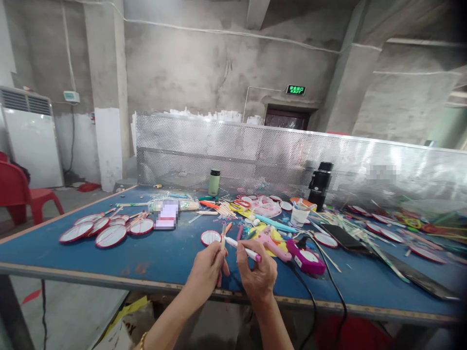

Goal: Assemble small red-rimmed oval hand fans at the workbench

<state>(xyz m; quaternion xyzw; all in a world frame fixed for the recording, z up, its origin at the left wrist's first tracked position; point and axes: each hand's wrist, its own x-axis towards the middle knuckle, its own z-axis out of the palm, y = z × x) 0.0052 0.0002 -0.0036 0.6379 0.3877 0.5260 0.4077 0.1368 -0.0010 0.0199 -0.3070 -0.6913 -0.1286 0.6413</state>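
My left hand point(206, 270) pinches a flat wooden stick point(223, 237), held upright above the table's front edge. In my right hand point(259, 277) is a white marker pen point(251, 252) with a pink end, its tip pointing left at the stick. Whether the tip touches the wood I cannot tell. Just behind my left hand lies a round white disc point(210, 237) with a red rim. A pink glue gun point(272, 244) lies beyond my right hand, and a purple box-shaped device point(306, 257) sits to its right.
Several red-rimmed discs point(111, 235) lie on the blue table point(164, 262) at left, near a phone point(167, 215). A white cup point(300, 215), green bottle point(214, 183) and black flask point(321, 187) stand farther back. Cables point(333, 279) hang over the front edge. A perforated metal screen point(204, 146) runs behind.
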